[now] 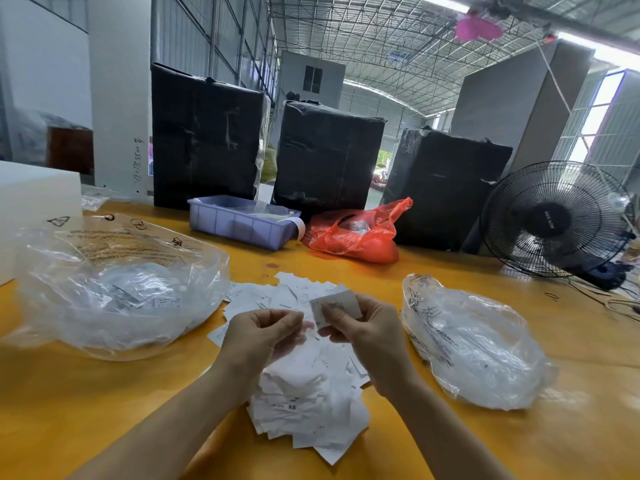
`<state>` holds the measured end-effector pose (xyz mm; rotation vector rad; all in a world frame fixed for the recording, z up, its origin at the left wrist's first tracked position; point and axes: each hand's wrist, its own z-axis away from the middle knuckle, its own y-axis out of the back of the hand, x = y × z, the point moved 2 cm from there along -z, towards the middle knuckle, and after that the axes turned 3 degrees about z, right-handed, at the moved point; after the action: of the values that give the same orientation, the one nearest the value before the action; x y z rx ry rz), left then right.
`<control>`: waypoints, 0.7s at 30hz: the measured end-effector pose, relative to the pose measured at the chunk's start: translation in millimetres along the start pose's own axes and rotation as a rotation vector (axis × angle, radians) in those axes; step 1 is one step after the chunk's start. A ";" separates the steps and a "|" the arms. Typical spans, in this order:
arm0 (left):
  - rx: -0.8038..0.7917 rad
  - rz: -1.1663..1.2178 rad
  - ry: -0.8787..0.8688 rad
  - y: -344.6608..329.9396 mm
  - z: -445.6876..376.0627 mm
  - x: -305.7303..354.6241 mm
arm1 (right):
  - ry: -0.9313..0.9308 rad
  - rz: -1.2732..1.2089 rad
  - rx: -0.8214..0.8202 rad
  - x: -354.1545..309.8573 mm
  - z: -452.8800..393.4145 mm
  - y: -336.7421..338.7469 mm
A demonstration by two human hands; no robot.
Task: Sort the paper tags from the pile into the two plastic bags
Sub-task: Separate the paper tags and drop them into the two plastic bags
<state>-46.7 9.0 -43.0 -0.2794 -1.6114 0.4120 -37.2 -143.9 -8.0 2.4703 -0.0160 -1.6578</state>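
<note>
A pile of white paper tags [304,396] lies on the yellow table in front of me, between two clear plastic bags. The large bag [114,289] on the left holds many tags. The smaller bag [474,344] on the right holds a few. My right hand [367,330] pinches a small stack of tags [337,304] above the pile. My left hand [263,334] is beside it with curled fingers, pinching a tag at the stack's left edge.
A lilac plastic bin [239,223] and a red plastic bag [356,233] sit at the back of the table [571,445]. Three black wrapped boxes [329,157] stand behind them. A black fan [557,220] stands at the right, a white block [38,199] at the left.
</note>
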 end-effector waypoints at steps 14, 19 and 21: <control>-0.045 -0.113 -0.127 -4.6 5.7 4.7 | 0.085 0.113 0.116 1.9 0.6 -2.1; -0.058 -0.155 -0.137 -3.9 4.8 2.7 | 0.091 0.149 0.075 7.2 1.9 -7.1; -0.052 -0.162 -0.142 -2.8 3.9 2.3 | 0.085 0.143 0.058 7.0 1.8 -7.5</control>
<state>-50.6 7.0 -39.9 -0.1604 -1.7716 0.2707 -36.9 -137.5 -16.2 2.5139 -0.2278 -1.5148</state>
